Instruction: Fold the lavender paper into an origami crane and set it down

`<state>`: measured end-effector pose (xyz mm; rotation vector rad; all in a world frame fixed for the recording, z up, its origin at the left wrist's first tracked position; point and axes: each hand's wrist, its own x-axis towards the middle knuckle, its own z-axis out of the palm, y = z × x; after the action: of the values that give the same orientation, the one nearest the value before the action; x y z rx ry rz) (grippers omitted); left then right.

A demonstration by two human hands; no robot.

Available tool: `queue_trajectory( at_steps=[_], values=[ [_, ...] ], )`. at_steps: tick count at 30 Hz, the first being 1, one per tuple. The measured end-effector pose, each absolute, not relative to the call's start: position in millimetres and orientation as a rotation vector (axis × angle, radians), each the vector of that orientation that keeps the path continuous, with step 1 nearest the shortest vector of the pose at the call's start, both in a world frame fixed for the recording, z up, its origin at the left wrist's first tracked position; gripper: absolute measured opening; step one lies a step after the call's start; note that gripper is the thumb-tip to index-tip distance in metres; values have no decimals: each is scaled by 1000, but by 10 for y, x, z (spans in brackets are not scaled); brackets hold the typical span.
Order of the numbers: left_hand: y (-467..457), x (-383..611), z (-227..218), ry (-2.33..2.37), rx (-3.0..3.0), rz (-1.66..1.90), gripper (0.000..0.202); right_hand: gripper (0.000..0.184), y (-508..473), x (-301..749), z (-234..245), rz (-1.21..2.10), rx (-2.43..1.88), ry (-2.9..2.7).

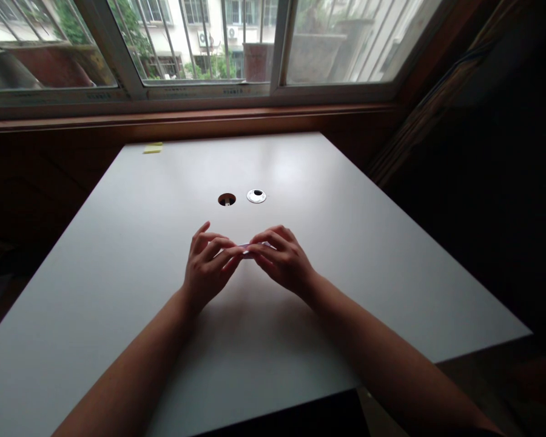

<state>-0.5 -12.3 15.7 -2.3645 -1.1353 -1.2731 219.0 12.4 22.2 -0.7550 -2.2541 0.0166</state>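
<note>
Between my two hands is a small, pale pinkish-purple folded piece that looks like paper [246, 247]. My left hand [212, 261] pinches its left end between thumb and fingers, with the little finger lifted away. On the other end, my right hand [279, 255] grips with thumb and fingertips. The fingertips of both hands nearly meet at the middle of the piece. Most of it is hidden behind my fingers, so its full shape cannot be made out. Both hands are just above the white table [346, 255], around its middle.
Beyond my hands the tabletop has a round open hole [226, 199] and a silver round grommet cover [256, 196]. A strip of yellow tape [153, 147] sticks to the far left edge. Behind the table are a wooden sill [186, 116] and barred windows.
</note>
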Motion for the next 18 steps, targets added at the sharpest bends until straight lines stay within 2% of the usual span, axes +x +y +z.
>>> queue_trajectory(
  at_steps=[18],
  values=[
    [-175, 23, 208, -1100, -2508, -1246, 18, 11, 86, 2164, 329, -37, -680, -2359]
  ],
)
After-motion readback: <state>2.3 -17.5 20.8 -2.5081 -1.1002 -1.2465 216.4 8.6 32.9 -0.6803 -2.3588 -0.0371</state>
